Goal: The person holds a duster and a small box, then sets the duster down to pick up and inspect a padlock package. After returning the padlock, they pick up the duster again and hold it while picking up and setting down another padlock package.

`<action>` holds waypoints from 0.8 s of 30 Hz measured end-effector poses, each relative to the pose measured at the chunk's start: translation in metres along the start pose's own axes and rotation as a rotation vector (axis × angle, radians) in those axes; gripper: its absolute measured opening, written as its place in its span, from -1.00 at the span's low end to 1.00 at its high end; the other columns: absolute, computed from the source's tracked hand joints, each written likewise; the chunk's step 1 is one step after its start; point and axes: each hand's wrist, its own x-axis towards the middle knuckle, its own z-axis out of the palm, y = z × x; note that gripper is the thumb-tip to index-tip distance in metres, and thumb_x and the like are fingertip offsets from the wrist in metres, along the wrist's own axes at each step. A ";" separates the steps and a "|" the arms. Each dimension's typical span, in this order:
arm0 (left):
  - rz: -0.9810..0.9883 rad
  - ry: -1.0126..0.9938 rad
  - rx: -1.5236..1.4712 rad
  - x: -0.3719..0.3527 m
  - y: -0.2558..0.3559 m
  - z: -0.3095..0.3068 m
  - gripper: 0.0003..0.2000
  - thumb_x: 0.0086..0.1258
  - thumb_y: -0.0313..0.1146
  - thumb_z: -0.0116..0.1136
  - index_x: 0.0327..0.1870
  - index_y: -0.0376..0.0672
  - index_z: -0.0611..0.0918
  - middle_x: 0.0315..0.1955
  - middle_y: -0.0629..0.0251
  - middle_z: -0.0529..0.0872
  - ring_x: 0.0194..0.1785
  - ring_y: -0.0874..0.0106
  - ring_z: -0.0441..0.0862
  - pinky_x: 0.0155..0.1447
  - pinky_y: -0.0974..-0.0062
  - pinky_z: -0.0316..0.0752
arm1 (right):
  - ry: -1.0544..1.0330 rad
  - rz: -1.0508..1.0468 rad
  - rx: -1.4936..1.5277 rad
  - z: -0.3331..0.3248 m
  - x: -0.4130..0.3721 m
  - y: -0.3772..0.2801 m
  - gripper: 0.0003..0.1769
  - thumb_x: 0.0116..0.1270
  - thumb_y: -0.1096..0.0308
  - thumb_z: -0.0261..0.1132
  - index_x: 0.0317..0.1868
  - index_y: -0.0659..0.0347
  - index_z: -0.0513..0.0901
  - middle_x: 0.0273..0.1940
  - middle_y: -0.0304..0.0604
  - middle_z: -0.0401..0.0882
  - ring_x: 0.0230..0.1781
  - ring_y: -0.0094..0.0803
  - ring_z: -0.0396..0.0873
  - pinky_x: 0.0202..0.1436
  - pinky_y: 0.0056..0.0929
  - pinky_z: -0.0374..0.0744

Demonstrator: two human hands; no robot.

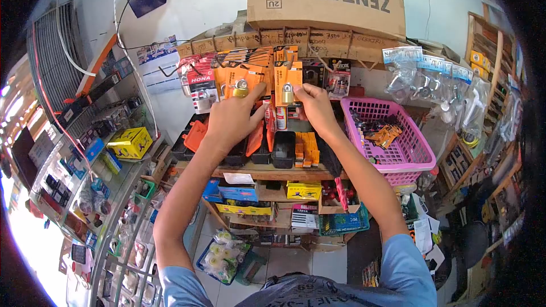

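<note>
My right hand [314, 105] pinches the edge of an orange card with a brass padlock [288, 94], held upright before the wooden rack. My left hand [234, 115] reaches up to another orange padlock card [248, 75] hanging at the rack; its index finger points up beside the brass lock, and whether it grips the card I cannot tell. More orange cards hang behind. A red HONA padlock pack [201, 84] hangs left of my left hand. Below the hands sit black trays [283, 149] and small orange boxes [306, 149].
A pink basket [418, 153] with orange packs stands on the right. The ZENTAMA carton [330, 0] rests above the rack [341, 44]. Bagged goods [427, 79] hang at right. A yellow box [129, 143] sits on the left glass counter, and a crate [223, 257] lies below.
</note>
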 end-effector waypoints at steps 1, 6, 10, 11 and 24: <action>0.012 0.014 -0.014 0.000 -0.001 0.003 -0.54 0.40 0.09 0.03 0.28 0.25 0.44 -0.55 0.08 0.70 -0.43 0.04 0.70 -0.33 0.05 0.58 | 0.034 -0.046 -0.119 -0.001 0.009 0.007 -0.63 0.51 0.16 0.11 -0.32 0.30 0.61 -0.59 -0.32 0.47 -0.67 -0.61 0.42 -0.58 -0.55 0.39; 0.031 0.040 -0.037 0.001 -0.001 0.004 -0.55 0.40 0.09 0.03 0.27 0.25 0.44 -0.52 0.10 0.71 -0.42 0.04 0.70 -0.32 0.05 0.58 | 0.108 -0.018 -0.254 -0.002 0.052 0.013 -0.59 0.49 0.15 0.07 -0.34 0.34 0.61 -0.64 -0.19 0.46 -0.67 -0.42 0.44 -0.49 -0.32 0.42; 0.004 -0.026 -0.013 0.000 0.000 -0.001 -0.54 0.40 0.09 0.03 0.29 0.25 0.42 -0.53 0.07 0.71 -0.42 0.02 0.70 -0.31 0.05 0.59 | 0.213 -0.175 -0.470 -0.015 0.097 0.042 -0.54 0.49 0.09 0.04 -0.35 0.34 0.60 -0.59 -0.08 0.54 -0.58 -0.27 0.51 -0.34 -0.16 0.46; 0.009 -0.019 -0.018 0.000 0.000 0.000 -0.53 0.40 0.09 0.03 0.30 0.26 0.42 -0.54 0.06 0.70 -0.42 0.02 0.69 -0.31 0.05 0.59 | 0.151 -0.033 -0.421 -0.015 0.093 0.028 -0.53 0.48 0.05 0.03 -0.30 0.32 0.63 -0.54 -0.03 0.58 -0.49 -0.17 0.56 -0.26 -0.11 0.48; -0.010 -0.081 -0.020 -0.010 0.012 0.002 -0.45 0.41 0.10 0.01 0.40 0.21 0.34 -0.56 0.03 0.67 -0.44 0.01 0.68 -0.34 0.05 0.57 | 0.037 0.060 -0.941 -0.024 0.080 0.020 -0.53 0.42 0.03 0.00 -0.04 0.18 0.69 -0.13 0.11 0.69 0.00 0.16 0.60 0.07 -0.04 0.54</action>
